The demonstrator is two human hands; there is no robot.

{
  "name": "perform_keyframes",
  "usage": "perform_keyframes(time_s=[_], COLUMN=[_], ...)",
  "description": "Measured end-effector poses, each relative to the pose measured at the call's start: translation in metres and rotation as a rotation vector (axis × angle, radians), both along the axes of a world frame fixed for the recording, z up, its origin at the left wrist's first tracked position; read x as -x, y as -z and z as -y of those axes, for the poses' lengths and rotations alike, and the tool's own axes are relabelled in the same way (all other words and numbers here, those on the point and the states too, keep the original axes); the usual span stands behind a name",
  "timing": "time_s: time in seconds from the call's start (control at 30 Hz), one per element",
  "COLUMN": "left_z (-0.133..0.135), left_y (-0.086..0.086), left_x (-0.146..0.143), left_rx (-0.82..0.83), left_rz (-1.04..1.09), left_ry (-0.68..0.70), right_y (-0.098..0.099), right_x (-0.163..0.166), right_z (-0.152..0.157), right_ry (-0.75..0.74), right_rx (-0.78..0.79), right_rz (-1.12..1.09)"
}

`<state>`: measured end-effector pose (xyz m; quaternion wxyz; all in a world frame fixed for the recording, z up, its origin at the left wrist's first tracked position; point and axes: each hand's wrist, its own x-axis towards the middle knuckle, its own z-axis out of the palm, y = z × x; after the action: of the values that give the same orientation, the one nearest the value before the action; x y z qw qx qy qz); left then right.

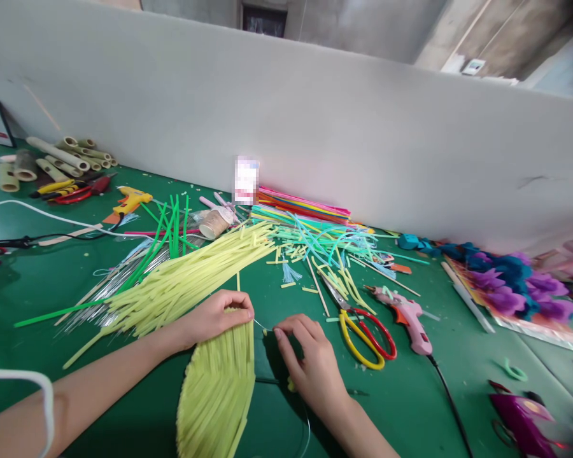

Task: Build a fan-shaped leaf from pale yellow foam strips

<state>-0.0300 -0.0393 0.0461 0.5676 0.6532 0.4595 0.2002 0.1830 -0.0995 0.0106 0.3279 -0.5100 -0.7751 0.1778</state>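
Note:
My left hand (222,316) is closed on the top of a yellow-green leaf-shaped panel (217,388) made of fuzzy strips laid side by side. A thin clear thread or wire (261,326) runs from my left fingertips toward my right hand (308,353). The fingers of my right hand are curled, with thumb and forefinger together near the thread's end. A thin loop hangs below that hand. A large pile of pale yellow pipe cleaners (195,273) lies just beyond my left hand. To the right of my right hand rest scissors (363,327) with red and yellow handles.
A pink glue gun (405,315) with a black cord lies at the right, a yellow glue gun (131,199) at the back left. Bamboo tubes (62,159), pliers (86,189) and purple flowers (520,286) lie farther out. A white partition (291,121) closes the green table's back.

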Motion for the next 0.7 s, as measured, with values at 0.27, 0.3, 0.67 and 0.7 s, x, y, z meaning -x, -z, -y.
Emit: perform_keyframes(time_s=[0.27, 0.3, 0.67, 0.7], left_z=[-0.0005, -0.0005, 0.0007, 0.0003], left_y=[0.0054, 0.006, 0.0066, 0.0077], left_x=[0.0027, 0.0026, 0.0051, 0.0061], left_rx=[-0.013, -0.018, 0.142, 0.201], left_rz=[0.016, 0.021, 0.127, 0.161], left_ry=[0.035, 0.035, -0.092, -0.107], right_y=[0.0008, 0.0009, 0.0011, 0.0012], right_x=[0.0001, -0.0002, -0.0038, -0.006], right_z=[0.0001, -0.0001, -0.0021, -0.0029], right_ry=[-0.008, -0.008, 0.041, 0.067], right_rx=[-0.003, -0.003, -0.04, -0.052], right_rz=[-0.002, -0.002, -0.078, -0.094])
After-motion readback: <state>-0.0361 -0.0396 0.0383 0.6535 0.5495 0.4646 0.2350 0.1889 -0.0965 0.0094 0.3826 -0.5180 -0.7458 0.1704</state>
